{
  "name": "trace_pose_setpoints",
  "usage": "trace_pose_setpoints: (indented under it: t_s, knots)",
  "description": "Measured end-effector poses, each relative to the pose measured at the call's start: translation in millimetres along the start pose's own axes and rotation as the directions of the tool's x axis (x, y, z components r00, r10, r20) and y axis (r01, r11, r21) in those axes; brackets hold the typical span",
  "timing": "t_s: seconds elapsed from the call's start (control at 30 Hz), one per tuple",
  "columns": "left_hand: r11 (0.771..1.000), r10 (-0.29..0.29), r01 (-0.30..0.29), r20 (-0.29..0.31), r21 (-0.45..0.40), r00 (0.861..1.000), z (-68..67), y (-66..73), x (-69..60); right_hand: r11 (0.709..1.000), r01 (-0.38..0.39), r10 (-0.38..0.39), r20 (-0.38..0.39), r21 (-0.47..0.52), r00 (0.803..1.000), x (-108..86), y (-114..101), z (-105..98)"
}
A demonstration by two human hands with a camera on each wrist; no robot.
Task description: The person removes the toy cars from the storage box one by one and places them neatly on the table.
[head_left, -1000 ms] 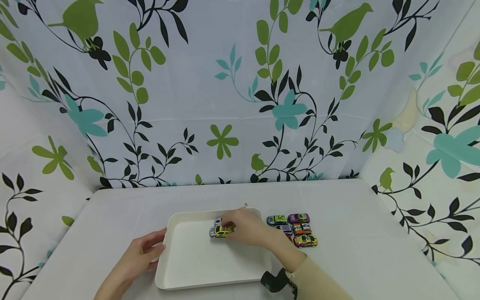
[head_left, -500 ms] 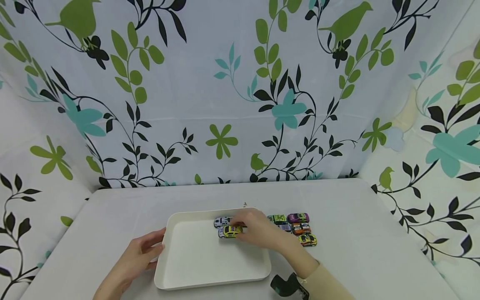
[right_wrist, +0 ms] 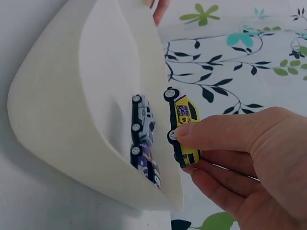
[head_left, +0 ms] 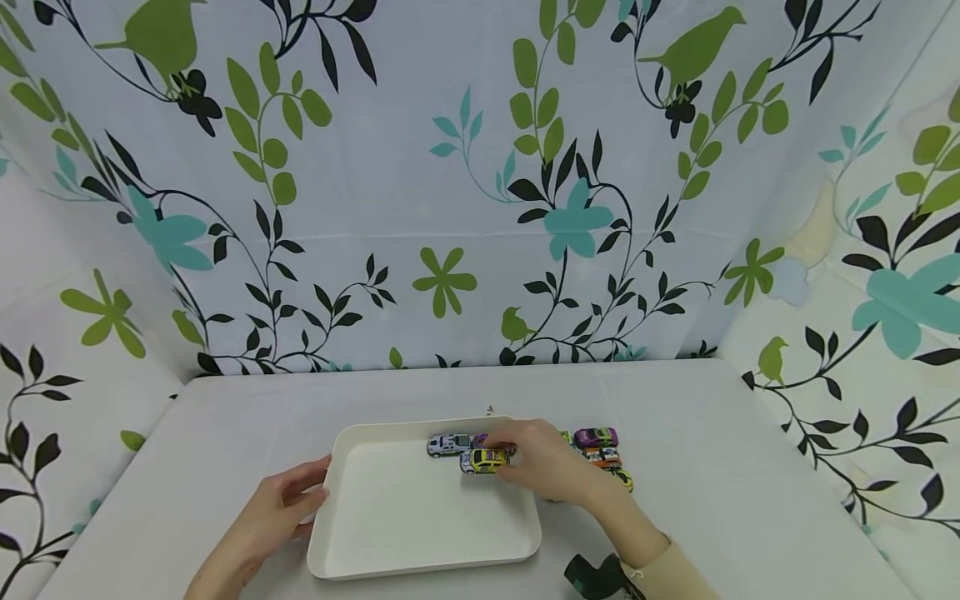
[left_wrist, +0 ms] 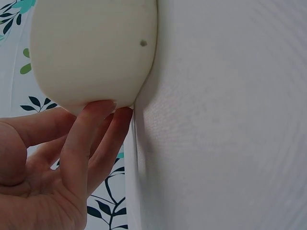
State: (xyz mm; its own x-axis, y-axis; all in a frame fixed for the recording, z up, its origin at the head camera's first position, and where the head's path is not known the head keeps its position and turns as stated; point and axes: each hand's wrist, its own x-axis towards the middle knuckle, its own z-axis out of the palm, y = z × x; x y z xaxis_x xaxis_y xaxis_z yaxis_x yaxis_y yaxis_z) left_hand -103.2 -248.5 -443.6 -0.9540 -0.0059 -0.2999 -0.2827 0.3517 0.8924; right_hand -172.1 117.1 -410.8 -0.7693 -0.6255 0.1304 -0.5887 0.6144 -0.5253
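Note:
A cream tray (head_left: 420, 533) lies on the table; in it a silver car (head_left: 448, 444) and a purple car (right_wrist: 145, 165) sit end to end along its far side. My right hand (head_left: 551, 462) pinches a yellow car (right_wrist: 184, 127) between thumb and fingers; in the right wrist view a gap shows between this car and the two in the tray. At the tray's left edge, my left hand (head_left: 277, 517) touches the rim with its fingertips, and in the left wrist view the fingers (left_wrist: 98, 108) rest against the tray's side.
Right of the tray stand several toy cars, among them a purple one (head_left: 596, 437) and an orange one (head_left: 602, 457), partly hidden by my right hand. A black strap or device (head_left: 600, 575) is at my right wrist. Leaf-patterned cloth (head_left: 480, 208) hangs behind the table.
My right hand has moved right with the yellow car, uncovering the silver car and part of the purple one in the tray. My left hand stays at the rim.

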Motion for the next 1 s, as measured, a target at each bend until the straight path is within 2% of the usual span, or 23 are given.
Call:
trace_pose_setpoints:
  t_s: [0.2, 0.57, 0.9, 1.0]
  knots:
    - [1.0, -0.001, 0.001, -0.002, 0.004, 1.0, 0.2, -0.3, 0.0, 0.999, 0.002, -0.001, -0.019, 0.039, 1.0, -7.8, 7, -8]
    - [1.0, -0.017, 0.018, -0.004, 0.006, 1.0, 0.7, 1.0, 0.2, 0.999, -0.027, 0.03, -0.079, 0.038, 0.996, -22.2, 19, -20]
    - [1.0, -0.022, 0.022, -0.002, 0.008, 1.0, -1.1, 3.0, 0.4, 0.998, -0.062, 0.062, -0.167, 0.003, 0.984, -35.8, 44, -33]
    - [1.0, -0.025, 0.025, 0.0, 0.012, 1.0, -1.8, 3.7, 0.6, 0.999, -0.053, 0.052, -0.185, 0.004, 0.981, -40.1, 51, -37]
